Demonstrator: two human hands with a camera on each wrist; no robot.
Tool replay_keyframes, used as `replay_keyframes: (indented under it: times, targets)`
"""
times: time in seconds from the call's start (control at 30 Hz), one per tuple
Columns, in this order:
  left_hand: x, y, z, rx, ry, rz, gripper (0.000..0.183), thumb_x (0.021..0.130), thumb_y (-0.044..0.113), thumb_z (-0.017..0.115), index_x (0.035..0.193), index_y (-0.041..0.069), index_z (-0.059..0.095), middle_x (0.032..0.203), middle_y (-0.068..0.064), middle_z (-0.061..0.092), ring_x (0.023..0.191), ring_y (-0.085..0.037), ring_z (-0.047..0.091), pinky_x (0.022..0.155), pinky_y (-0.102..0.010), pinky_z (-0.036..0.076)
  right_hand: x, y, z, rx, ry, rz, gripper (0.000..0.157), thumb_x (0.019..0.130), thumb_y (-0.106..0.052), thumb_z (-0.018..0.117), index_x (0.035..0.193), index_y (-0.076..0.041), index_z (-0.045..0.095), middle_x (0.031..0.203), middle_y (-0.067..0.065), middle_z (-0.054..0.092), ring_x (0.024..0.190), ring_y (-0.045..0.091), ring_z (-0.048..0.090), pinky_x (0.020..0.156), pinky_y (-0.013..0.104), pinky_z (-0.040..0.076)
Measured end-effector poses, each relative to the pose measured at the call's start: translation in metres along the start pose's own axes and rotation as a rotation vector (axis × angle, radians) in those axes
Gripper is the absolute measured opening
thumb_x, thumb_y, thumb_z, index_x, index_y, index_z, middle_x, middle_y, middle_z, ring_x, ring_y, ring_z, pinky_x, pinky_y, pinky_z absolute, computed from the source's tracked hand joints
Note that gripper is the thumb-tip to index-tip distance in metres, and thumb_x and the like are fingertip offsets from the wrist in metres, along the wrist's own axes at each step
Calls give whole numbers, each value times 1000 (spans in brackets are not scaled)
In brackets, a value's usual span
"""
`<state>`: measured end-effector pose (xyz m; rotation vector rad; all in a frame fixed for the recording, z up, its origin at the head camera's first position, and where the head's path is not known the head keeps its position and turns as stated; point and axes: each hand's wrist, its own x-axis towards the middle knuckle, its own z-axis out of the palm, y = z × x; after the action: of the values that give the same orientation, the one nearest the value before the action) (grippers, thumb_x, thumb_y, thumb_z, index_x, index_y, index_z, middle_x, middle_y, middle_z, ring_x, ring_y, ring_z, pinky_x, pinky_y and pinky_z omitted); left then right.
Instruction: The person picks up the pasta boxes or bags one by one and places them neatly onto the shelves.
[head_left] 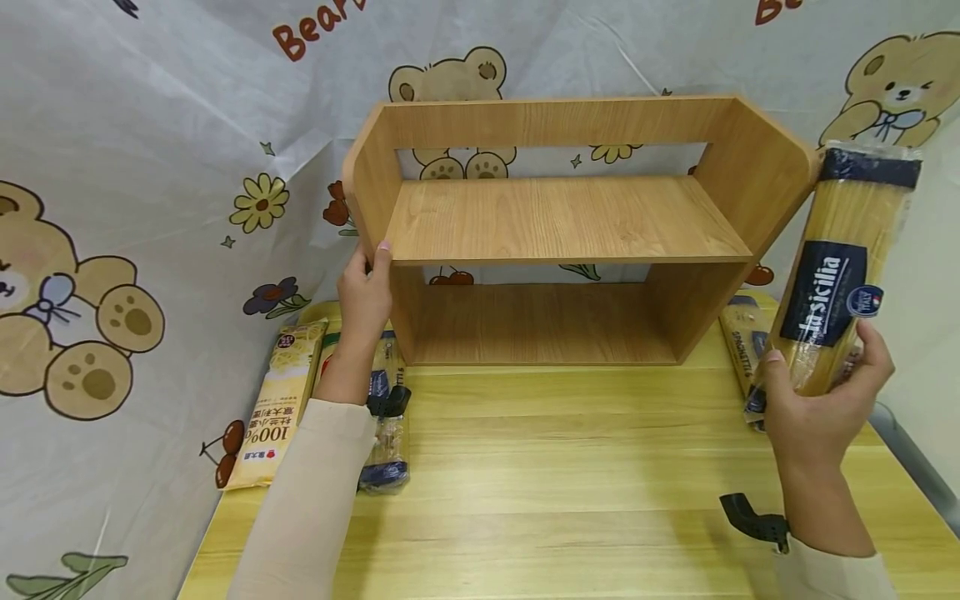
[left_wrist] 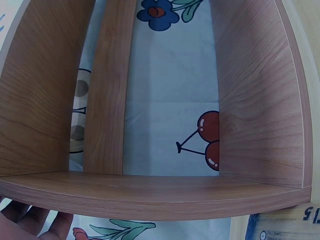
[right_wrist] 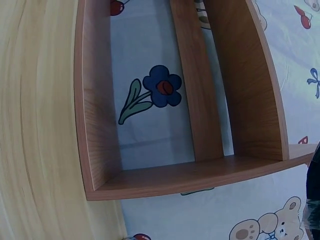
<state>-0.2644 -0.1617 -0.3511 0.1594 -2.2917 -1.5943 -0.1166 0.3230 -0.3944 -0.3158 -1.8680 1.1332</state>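
A two-tier wooden shelf [head_left: 570, 221] stands on the table, its tiers bare. My left hand [head_left: 365, 296] grips the shelf's left side panel, the thumb at the front edge; in the left wrist view its fingers [left_wrist: 32, 220] show just outside that panel. In my right hand [head_left: 828, 421] is a clear pack of spaghetti [head_left: 843, 258] with a dark blue label. The pack is held by its lower end, nearly upright with a slight tilt, just off the shelf's right side. Only a dark end of it [right_wrist: 313, 195] shows in the right wrist view.
Left of the shelf lie a yellow pasta pack [head_left: 277, 400] and a clear spaghetti pack [head_left: 393, 433], partly behind the left arm. Another spaghetti pack [head_left: 742, 333] lies at the right. A bear-printed cloth [head_left: 187, 100] hangs behind the wooden table [head_left: 540, 483].
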Motion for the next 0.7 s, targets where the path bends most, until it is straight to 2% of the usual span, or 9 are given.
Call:
replay_keyframes:
  times: [0.27, 0.57, 0.7]
  targets:
    - [-1, 0, 0, 0, 8, 14, 59, 100, 62, 45, 151, 32, 46, 151, -7, 55, 137, -26, 53, 114, -48, 43, -2, -2, 1, 36, -37, -119, 77, 81, -13, 71, 150, -21, 38, 135, -7, 49, 104, 8, 52, 82, 17, 44]
    - [-1, 0, 0, 0, 11, 21, 58, 100, 63, 45, 150, 32, 49, 149, -7, 56, 136, -26, 55, 113, -49, 44, -5, -4, 6, 0, -84, -128, 80, 78, -7, 74, 149, -22, 41, 130, -17, 49, 100, 1, 52, 80, 16, 41]
    - [-1, 0, 0, -6, 11, 23, 58, 100, 62, 46, 149, 31, 49, 149, -7, 56, 136, -25, 54, 113, -48, 44, -6, -2, 9, -19, -109, -165, 80, 76, -5, 75, 148, -17, 42, 129, -21, 48, 101, -1, 51, 80, 13, 40]
